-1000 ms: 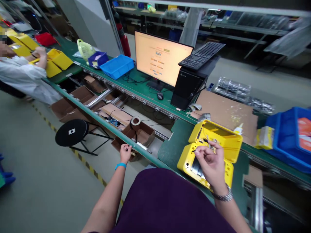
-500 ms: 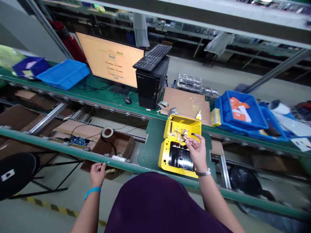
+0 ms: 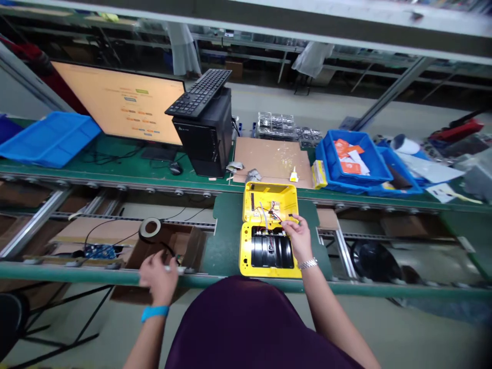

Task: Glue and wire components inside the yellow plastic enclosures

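In the head view, I'm working at an open yellow case (image 3: 246,256), which is lying hinged apart on the green tabletop (image 3: 225,246) in front of me, its lid half facing up on the far side. A black drum-like part (image 3: 271,252) is sitting in the near half, and thin wires (image 3: 265,215) are running between the halves. My right hand (image 3: 285,220) is pinching, fingertips nearly together, on what is looking like a small dark lead (image 3: 291,216). My left hand (image 3: 160,277) is hanging loosely open and blurred near the tape roll (image 3: 149,228), holding nothing that I'm seeing. I'm judging the step in hand to be wire handling; the next move is probably calling for a light pinch, with the wires staying slack.
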`<state>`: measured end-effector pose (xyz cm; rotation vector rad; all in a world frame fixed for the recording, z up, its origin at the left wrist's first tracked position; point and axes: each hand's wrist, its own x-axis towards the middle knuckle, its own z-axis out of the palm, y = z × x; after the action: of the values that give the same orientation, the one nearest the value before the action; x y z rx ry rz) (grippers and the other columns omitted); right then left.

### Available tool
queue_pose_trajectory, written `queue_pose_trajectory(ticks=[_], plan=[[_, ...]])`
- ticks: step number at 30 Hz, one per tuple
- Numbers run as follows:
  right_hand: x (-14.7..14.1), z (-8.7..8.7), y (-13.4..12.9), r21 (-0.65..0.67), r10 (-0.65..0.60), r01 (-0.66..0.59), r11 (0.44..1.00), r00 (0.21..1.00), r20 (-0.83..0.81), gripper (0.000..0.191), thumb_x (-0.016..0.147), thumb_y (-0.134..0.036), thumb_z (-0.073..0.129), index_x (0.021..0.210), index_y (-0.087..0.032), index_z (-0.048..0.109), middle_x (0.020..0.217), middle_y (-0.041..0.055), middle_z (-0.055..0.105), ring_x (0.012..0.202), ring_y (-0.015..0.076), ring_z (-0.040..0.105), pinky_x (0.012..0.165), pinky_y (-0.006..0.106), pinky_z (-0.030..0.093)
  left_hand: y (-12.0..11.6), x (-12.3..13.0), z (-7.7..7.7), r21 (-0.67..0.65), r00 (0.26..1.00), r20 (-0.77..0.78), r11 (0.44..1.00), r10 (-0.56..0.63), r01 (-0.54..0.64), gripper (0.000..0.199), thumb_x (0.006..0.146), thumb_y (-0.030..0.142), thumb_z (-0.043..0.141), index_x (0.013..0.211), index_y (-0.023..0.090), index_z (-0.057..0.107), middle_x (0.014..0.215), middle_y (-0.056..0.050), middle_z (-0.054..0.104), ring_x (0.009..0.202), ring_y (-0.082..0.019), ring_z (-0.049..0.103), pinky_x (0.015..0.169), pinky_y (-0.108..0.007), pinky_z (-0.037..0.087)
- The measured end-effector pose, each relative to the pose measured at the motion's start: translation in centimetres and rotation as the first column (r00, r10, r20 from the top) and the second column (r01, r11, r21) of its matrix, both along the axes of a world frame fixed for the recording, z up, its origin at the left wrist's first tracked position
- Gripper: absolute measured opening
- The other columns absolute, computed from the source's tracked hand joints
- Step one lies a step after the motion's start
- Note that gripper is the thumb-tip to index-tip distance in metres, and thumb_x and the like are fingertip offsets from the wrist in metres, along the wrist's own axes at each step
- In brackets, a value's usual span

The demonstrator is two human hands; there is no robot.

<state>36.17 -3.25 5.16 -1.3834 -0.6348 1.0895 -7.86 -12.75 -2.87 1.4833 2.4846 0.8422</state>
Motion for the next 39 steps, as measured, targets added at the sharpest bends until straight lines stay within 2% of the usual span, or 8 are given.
queue_pose_trajectory(ticks=[3, 7, 10, 12, 15, 19, 26, 39], plan=[[-0.3, -0.7, 0.3, -0.048, -0.053, 0.051, 0.998, 0.998, -0.035, 0.073, 0.06, -0.04, 0.093, 0.117, -0.02, 0.051, 0.082, 0.0012, 0.073, 0.068, 0.0154, 0.065, 0.06, 0.026, 0.05, 7.2, 10.3, 5.4, 0.132, 0.871, 0.042, 0.867, -0.49, 0.481, 0.024, 0.094, 0.038, 0.058, 0.114, 0.027, 0.067, 0.124, -0.013, 0.063, 0.125, -0.035, 0.053, 0.107, -0.055, 0.037], [-0.6, -1.2, 0.7, -0.075, -0.088, 0.081, 0.994, 0.992, -0.088, 0.075, 0.059, -0.042, 0.093, 0.116, -0.021, 0.05, 0.084, 0.0015, 0.075, 0.057, 0.0125, 0.06, 0.048, 0.022, 0.043, 15.4, 21.9, 9.6, 0.087, 0.442, 0.024, 0.442, -0.897, 0.893, 0.027, 0.094, 0.026, 0.059, 0.119, 0.029, 0.07, 0.128, -0.011, 0.065, 0.128, -0.034, 0.048, 0.106, -0.054, 0.029], [-0.4, -1.4, 0.9, -0.081, -0.125, 0.115, 0.99, 0.983, -0.138, 0.077, 0.056, -0.04, 0.094, 0.115, -0.021, 0.049, 0.084, 0.0004, 0.075, 0.048, 0.0092, 0.055, 0.046, 0.021, 0.042, 19.9, 26.6, 9.4, -0.039, 0.156, 0.125, 0.153, -0.98, 0.988, 0.024, 0.085, 0.013, 0.061, 0.1, 0.023, 0.077, 0.12, -0.012, 0.068, 0.128, -0.035, 0.045, 0.107, -0.054, 0.025], [-0.1, -1.7, 0.9, -0.075, -0.15, 0.14, 0.987, 0.976, -0.16, 0.077, 0.056, -0.039, 0.095, 0.116, -0.021, 0.048, 0.084, 0.0, 0.075, 0.045, 0.0075, 0.051, 0.045, 0.021, 0.042, 22.4, 28.3, 8.4, -0.095, 0.04, 0.224, 0.019, -0.974, 0.995, 0.016, 0.079, 0.01, 0.063, 0.077, 0.019, 0.076, 0.103, -0.013, 0.072, 0.121, -0.035, 0.05, 0.106, -0.053, 0.025], [0.2, -2.1, 1.0, -0.072, -0.18, 0.169, 0.983, 0.968, -0.176, 0.077, 0.058, -0.039, 0.094, 0.117, -0.02, 0.048, 0.084, 0.0013, 0.076, 0.045, 0.0068, 0.049, 0.044, 0.019, 0.04, 25.5, 29.7, 7.0, -0.111, -0.048, 0.336, -0.091, -0.941, 0.99, 0.011, 0.073, 0.01, 0.069, 0.07, 0.019, 0.075, 0.085, -0.01, 0.073, 0.101, -0.029, 0.06, 0.103, -0.047, 0.032], [-0.2, -2.6, 1.7, -0.078, -0.193, 0.181, 0.98, 0.965, -0.18, 0.078, 0.058, -0.041, 0.094, 0.117, -0.021, 0.046, 0.084, 0.0017, 0.076, 0.042, 0.0058, 0.044, 0.041, 0.018, 0.035, 28.6, 30.9, 5.9, -0.059, -0.164, 0.527, -0.228, -0.834, 0.972, 0.022, 0.075, 0.015, 0.07, 0.094, 0.019, 0.078, 0.085, -0.005, 0.075, 0.079, -0.019, 0.065, 0.083, -0.032, 0.046], [-1.3, -3.5, 3.2, -0.098, -0.231, 0.217, 0.971, 0.959, -0.162, 0.083, 0.06, -0.041, 0.092, 0.125, -0.022, 0.042, 0.089, 0.0043, 0.076, 0.044, 0.0075, 0.048, 0.041, 0.02, 0.037, 30.6, 31.8, 5.8, 0.066, -0.257, 0.742, -0.314, -0.619, 0.947, 0.026, 0.078, 0.022, 0.07, 0.103, 0.016, 0.075, 0.087, -0.007, 0.077, 0.076, -0.018, 0.07, 0.069, -0.026, 0.052], [-1.4, -4.1, 3.3, -0.114, -0.255, 0.244, 0.963, 0.963, -0.091, 0.08, 0.064, -0.042, 0.088, 0.126, -0.02, 0.042, 0.094, 0.0075, 0.076, 0.05, 0.0096, 0.053, 0.043, 0.02, 0.041, 29.8, 31.3, 5.5, 0.099, -0.181, 0.832, -0.18, -0.524, 0.979, 0.036, 0.072, 0.025, 0.077, 0.106, 0.013, 0.073, 0.087, -0.008, 0.077, 0.078, -0.019, 0.071, 0.069, -0.027, 0.053]])
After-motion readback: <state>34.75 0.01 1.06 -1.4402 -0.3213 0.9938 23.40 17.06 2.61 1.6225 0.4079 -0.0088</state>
